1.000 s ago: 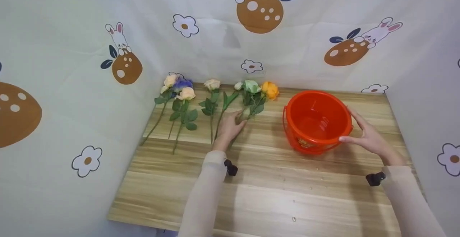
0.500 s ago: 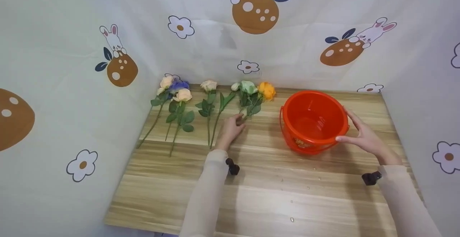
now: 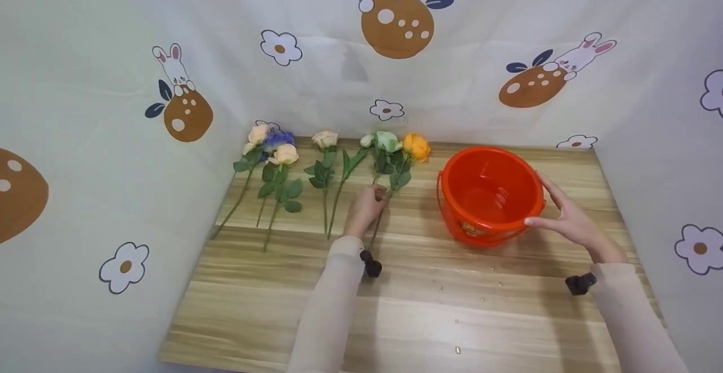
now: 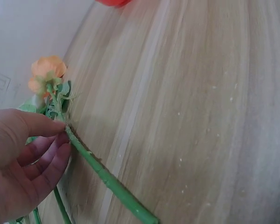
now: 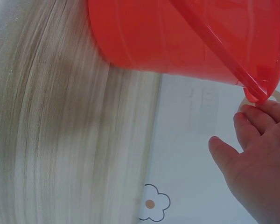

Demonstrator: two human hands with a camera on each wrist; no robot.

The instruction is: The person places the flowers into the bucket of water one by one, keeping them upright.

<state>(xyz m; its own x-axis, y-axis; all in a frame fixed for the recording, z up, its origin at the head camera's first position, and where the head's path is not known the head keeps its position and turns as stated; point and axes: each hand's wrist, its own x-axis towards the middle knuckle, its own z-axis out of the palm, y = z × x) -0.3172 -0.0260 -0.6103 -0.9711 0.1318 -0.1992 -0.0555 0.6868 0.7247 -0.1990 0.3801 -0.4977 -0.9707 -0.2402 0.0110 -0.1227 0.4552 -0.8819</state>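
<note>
My left hand (image 3: 367, 209) pinches the green stem of an orange flower (image 3: 417, 147) between thumb and fingertips, below its leaves. In the left wrist view the lower stem (image 4: 109, 179) slants away from the fingers. A green flower (image 3: 387, 141) and a white bud (image 3: 367, 140) lie just left of the orange bloom, their stems partly behind the hand. My right hand (image 3: 573, 223) rests against the right side of a red bucket (image 3: 452, 215), fingers spread and nearly straight, thumb at the rim. In the right wrist view, the fingertips meet the bucket beside its handle (image 5: 214, 44).
Further left on the wooden table (image 3: 254, 316) lie a cream rose (image 3: 325, 139), a peach rose (image 3: 285, 154) and a blue-purple flower (image 3: 277, 138). Small drops (image 3: 458, 350) dot the table front. A patterned cloth wall (image 3: 316, 90) stands behind and on both sides.
My left fingers have closed on the orange flower's stem, and its lower part now shows right of the wrist. My right hand stays at the bucket. The head view has shifted slightly.
</note>
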